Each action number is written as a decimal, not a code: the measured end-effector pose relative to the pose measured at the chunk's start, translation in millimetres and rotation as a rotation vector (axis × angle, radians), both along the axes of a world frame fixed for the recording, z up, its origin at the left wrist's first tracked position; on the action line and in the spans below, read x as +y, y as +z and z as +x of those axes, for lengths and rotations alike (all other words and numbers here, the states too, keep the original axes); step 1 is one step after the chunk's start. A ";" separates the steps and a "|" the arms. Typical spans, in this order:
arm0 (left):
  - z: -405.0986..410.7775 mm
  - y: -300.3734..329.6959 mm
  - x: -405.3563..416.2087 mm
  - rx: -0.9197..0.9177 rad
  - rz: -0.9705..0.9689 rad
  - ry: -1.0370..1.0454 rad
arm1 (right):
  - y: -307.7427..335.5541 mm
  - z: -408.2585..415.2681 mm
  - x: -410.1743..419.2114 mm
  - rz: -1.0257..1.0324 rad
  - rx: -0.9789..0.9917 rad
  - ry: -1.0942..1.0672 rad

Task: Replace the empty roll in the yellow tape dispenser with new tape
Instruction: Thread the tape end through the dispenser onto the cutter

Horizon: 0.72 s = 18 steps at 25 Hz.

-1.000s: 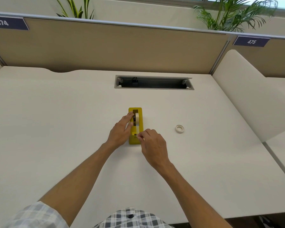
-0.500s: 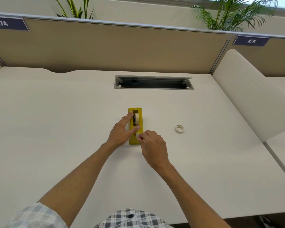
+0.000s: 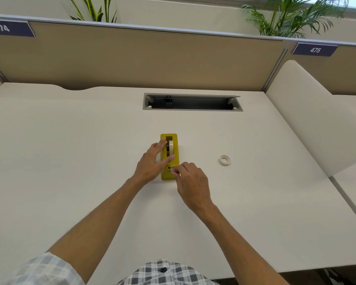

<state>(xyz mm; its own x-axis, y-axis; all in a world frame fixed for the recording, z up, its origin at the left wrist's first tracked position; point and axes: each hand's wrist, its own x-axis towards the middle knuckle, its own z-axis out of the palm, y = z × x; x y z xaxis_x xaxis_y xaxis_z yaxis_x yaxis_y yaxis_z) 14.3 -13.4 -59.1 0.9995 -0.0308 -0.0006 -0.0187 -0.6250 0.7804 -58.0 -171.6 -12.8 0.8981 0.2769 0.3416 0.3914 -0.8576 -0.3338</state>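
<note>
step: threading new tape | yellow tape dispenser (image 3: 169,157) mid-desk, left hand (image 3: 150,163) braces it flat-fingered | right hand (image 3: 190,182) pinches tape end (image 3: 173,169) | next: likely pull onto cutter

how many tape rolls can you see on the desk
2. One roll sits mounted in the yellow dispenser at mid-desk, beside the left hand. The other roll lies flat on the desk to the dispenser's right, apart from both hands. No others show.
</note>
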 end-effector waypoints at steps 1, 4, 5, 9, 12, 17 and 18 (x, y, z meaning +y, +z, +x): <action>-0.6 0.3 0.4 -0.004 0.008 0.001 | 0.1 0.0 0.1 -0.005 -0.002 0.001; 0.5 2.0 0.4 -0.002 0.015 0.026 | 0.4 -0.3 -0.4 -0.008 -0.008 0.006; 1.5 3.0 -0.2 0.003 0.023 0.043 | 0.4 -0.2 -0.8 -0.009 -0.009 0.006; 1.8 3.9 -4.3 -0.027 0.105 0.073 | -1.3 0.2 -2.2 -0.027 -0.006 -0.003; 0.9 4.9 -6.3 -0.026 0.101 0.076 | -2.0 -0.4 -2.2 -0.024 -0.001 -0.002; 0.5 7.2 -2.3 -0.028 0.079 0.042 | -3.1 -1.0 -1.9 -0.018 -0.006 -0.005; 0.8 7.3 -1.9 -0.038 0.091 0.038 | -3.4 -1.2 -2.1 -0.017 -0.005 -0.006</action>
